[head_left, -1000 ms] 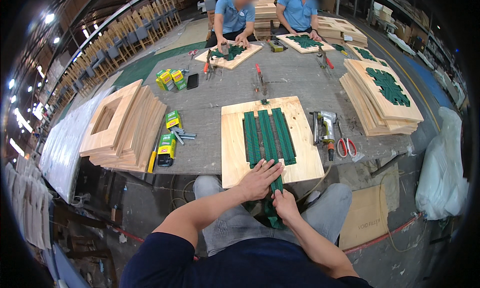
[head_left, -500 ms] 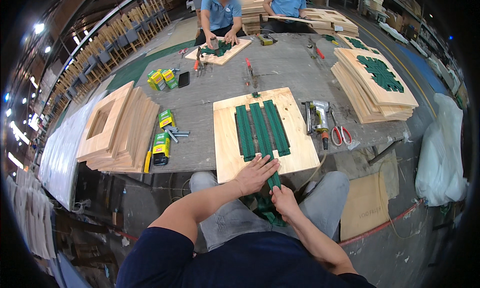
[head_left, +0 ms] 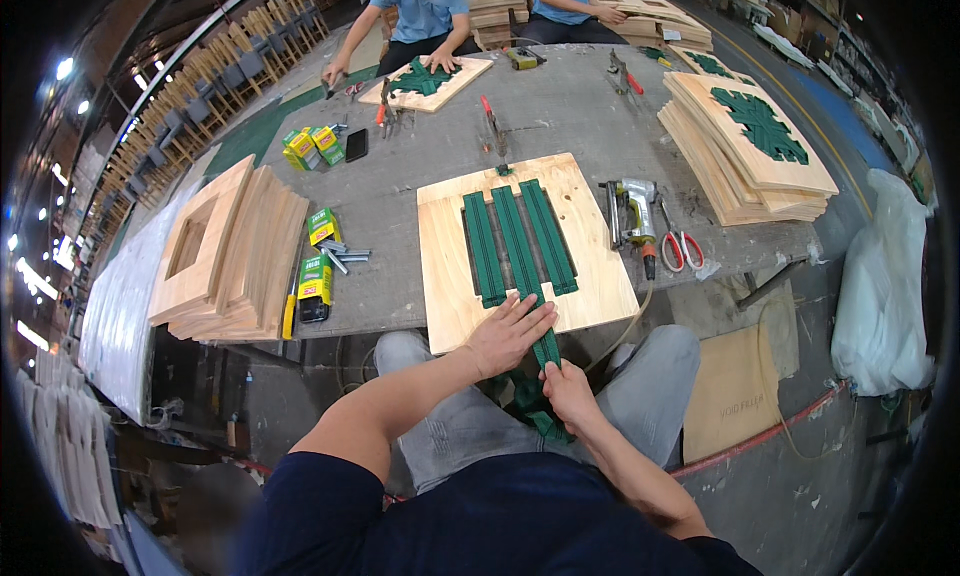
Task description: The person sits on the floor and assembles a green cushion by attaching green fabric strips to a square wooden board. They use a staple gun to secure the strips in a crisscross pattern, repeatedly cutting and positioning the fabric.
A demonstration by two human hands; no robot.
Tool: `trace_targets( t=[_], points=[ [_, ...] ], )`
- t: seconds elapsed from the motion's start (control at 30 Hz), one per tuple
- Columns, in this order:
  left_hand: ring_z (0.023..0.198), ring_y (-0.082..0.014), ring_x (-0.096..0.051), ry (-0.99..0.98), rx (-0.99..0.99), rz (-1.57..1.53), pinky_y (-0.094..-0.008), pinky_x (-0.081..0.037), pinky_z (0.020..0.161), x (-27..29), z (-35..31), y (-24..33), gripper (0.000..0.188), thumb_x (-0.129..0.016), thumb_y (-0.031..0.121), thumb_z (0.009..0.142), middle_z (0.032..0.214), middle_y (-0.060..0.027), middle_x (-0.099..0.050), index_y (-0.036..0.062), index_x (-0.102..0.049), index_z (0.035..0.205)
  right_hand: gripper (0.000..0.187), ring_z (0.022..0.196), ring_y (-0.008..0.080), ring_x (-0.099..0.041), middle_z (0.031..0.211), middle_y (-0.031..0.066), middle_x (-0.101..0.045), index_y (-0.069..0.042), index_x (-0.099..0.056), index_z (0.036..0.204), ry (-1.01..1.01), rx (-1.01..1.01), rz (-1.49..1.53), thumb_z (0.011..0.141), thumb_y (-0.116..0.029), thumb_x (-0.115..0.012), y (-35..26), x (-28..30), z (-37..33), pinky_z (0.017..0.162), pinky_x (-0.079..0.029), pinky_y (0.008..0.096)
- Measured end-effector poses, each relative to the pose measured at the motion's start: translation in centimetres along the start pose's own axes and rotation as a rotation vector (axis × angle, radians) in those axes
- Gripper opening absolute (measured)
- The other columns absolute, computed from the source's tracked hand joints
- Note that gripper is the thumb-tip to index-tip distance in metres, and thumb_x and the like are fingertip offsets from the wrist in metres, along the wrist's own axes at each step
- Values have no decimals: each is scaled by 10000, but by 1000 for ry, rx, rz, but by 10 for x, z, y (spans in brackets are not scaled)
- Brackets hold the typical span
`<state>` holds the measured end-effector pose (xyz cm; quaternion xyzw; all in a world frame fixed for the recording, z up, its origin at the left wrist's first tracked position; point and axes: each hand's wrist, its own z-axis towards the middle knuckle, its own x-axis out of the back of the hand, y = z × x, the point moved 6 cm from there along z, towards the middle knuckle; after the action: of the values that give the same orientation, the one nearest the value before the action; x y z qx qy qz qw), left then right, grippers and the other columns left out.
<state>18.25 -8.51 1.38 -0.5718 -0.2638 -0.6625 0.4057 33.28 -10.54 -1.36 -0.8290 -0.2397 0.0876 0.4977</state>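
A pale wooden panel (head_left: 445, 266) with a square opening lies in front of me at the table's near edge. Three green webbing straps (head_left: 520, 241) run side by side across that opening. My left hand (head_left: 510, 333) is laid flat over the near end of the middle strap, pressing it to the panel, fingers stretched out. Below it, my right hand (head_left: 568, 394) grips the loose tail (head_left: 547, 348) of this strap, which is taut between the hands. More green webbing (head_left: 530, 401) hangs in a heap above my lap, partly hidden by my right hand.
Right of the panel lie a staple gun (head_left: 634, 213) with a hose and red-handled scissors (head_left: 682, 248). Panel stacks stand left (head_left: 240, 256) and right (head_left: 750, 171). Staple boxes (head_left: 316, 276), a phone (head_left: 357, 145) and pliers (head_left: 490, 121) rest about. Across the table, a co-worker (head_left: 425, 16) handles another panel.
My hands keep nearly the same hold on the strap. The whole view has shifted slightly. Across the table, the co-worker's one hand has moved off their panel toward the table's left edge, holding a tool.
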Motion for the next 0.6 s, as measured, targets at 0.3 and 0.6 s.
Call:
trace_targets(
  t=[0.3, 0.6],
  points=[
    [1539, -351, -294, -157, 40, -196, -534, -190, 1274, 9, -2, -4, 771, -641, 100, 852, 1640, -115, -373, 58, -375, 1574, 278, 635, 179, -567, 721, 66, -604, -23, -592, 918, -81, -78, -98, 1080, -222, -485, 38, -10, 37, 606, -445, 366],
    [1172, -432, -641, -274, 885, -979, -465, -484, 1057, -38, -66, 31, 536, -543, 422, 1047, 1249, -269, -664, -21, -564, 1348, 308, 1013, 475, -644, 1019, 274, -683, 8, -652, 1041, -91, -52, -365, 1052, -245, -477, 58, -12, 73, 891, -505, 494]
  ],
)
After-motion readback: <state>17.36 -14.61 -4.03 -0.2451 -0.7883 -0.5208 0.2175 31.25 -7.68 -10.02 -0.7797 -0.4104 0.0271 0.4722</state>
